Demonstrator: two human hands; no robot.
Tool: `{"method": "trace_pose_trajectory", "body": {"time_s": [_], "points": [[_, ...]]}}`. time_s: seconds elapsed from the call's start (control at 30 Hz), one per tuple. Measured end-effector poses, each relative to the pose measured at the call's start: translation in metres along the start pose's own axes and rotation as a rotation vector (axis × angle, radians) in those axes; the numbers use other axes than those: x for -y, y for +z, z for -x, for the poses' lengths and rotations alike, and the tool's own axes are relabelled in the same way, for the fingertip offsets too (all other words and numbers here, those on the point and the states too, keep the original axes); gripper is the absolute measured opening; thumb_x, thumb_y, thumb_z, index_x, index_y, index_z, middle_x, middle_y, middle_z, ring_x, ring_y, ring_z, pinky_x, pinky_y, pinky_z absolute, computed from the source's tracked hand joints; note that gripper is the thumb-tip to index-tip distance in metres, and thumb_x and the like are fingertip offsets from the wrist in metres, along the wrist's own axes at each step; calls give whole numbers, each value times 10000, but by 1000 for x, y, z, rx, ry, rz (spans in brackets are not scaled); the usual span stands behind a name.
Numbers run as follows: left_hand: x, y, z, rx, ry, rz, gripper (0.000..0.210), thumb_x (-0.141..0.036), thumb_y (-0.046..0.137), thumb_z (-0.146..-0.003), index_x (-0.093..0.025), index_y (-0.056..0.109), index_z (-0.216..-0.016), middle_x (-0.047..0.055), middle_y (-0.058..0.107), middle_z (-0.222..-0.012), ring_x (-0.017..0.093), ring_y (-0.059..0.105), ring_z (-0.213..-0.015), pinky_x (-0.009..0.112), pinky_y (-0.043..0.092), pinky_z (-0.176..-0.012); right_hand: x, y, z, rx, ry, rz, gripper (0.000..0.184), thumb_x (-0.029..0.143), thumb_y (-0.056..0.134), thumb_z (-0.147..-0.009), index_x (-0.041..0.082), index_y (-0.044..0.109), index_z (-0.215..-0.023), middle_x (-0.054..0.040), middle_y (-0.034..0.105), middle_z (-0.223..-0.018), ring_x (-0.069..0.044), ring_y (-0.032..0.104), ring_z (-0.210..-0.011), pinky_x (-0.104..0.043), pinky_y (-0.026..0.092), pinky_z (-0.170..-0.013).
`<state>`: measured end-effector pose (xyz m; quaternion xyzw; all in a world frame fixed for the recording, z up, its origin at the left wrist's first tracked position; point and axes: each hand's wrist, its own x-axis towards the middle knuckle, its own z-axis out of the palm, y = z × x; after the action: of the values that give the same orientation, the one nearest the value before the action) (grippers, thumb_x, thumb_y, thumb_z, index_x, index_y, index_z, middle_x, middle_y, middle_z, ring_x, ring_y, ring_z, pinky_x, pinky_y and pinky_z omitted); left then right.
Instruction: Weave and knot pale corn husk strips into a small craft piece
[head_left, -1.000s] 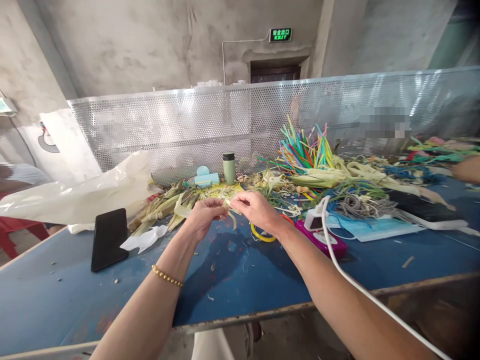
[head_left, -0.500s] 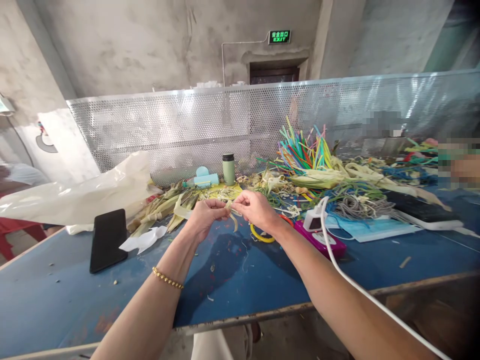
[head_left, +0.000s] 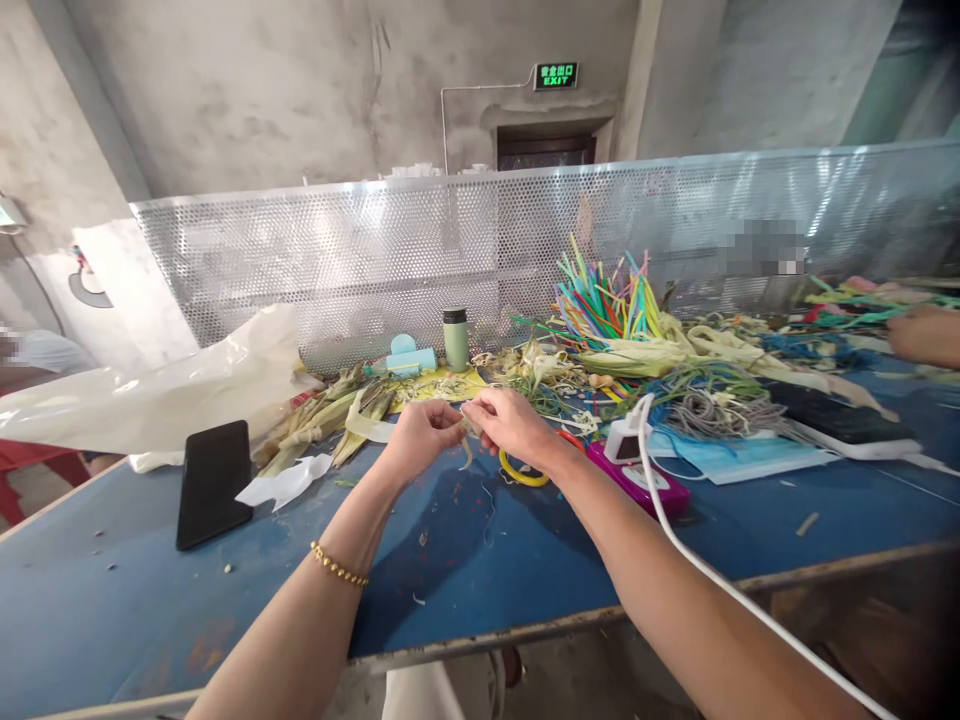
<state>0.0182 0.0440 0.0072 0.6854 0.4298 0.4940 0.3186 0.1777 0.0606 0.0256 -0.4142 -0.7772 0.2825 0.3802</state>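
Observation:
My left hand (head_left: 426, 440) and my right hand (head_left: 511, 422) meet above the blue table (head_left: 450, 590), thumbs and fingers pinched together. Between them is a pale strip of corn husk (head_left: 468, 456), its loose end curling down below the fingertips. The part inside the pinch is mostly hidden. Another pale husk strip (head_left: 366, 428) shows left of my left hand; I cannot tell if it joins the held one. Dry husks (head_left: 315, 418) lie further left. Close to my right wrist, a yellow ring (head_left: 523, 474) rests on the table.
Left are a black phone (head_left: 215, 485), crumpled white paper (head_left: 285, 482) and a plastic bag (head_left: 150, 395). A green bottle (head_left: 455, 342) stands behind my hands. Colourful stems (head_left: 604, 300), grey cord (head_left: 720, 415), a mask (head_left: 750, 458) and a white cable (head_left: 701, 570) lie right. Another person's hand (head_left: 924, 335) is far right.
My hands stay together, with the right fingers now curled further over the husk strip. The other person's hand at far right has shifted slightly. The view has moved a little.

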Motion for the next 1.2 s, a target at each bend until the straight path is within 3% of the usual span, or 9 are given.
{"method": "trace_pose_trajectory", "body": {"time_s": [0.1,0.27,0.4,0.6,0.83,1.07,1.2], "points": [[1,1,0,-6,55,-115,84,-235,646,-672,-156,645,-699,-19,571,-564,93,440,-499,220,285,-475,-3,-1,-1,13,14,-21,197,291,549,-833,162,590,-691,17,538,-465,-110,503,-390,-212,363,-389],[0,2,0,6,45,-178,48,-203,621,-665,-160,627,-685,-24,556,-569,95,418,-506,227,288,-485,-9,-4,-8,-157,-184,115,80,208,656,-745,159,714,-722,-10,603,-615,-123,536,-619,-232,403,-580],[-4,3,3,52,31,-134,71,-217,635,-664,-153,610,-647,-27,525,-563,86,383,-503,230,261,-485,-9,-5,-10,-165,-266,42,96,231,668,-753,161,734,-749,-33,651,-748,-134,558,-719,-255,427,-684],[-11,5,8,198,-64,-41,151,-268,664,-667,-153,583,-612,-58,401,-502,68,290,-467,237,173,-461,-7,-2,-9,-92,-243,-201,174,295,651,-771,139,723,-800,-40,697,-755,-140,599,-702,-257,454,-672],[-12,7,11,291,-111,-9,122,-236,676,-655,-142,599,-642,-47,469,-522,66,355,-477,223,220,-465,-8,1,-12,-242,-212,-235,205,328,649,-761,129,697,-756,-17,642,-633,-115,544,-577,-234,421,-570],[-14,7,12,295,-194,323,160,-199,761,-604,-121,658,-698,-2,592,-627,98,534,-572,249,404,-604,-18,-3,-18,-193,-263,110,224,290,588,-820,128,713,-730,-48,690,-688,-138,579,-619,-232,387,-578],[-10,4,8,179,-251,486,203,-167,793,-559,-122,675,-717,8,618,-671,100,556,-581,262,423,-625,-14,-14,-15,-352,-240,386,368,319,458,-914,133,691,-699,-65,665,-646,-146,563,-604,-253,357,-580]]}}
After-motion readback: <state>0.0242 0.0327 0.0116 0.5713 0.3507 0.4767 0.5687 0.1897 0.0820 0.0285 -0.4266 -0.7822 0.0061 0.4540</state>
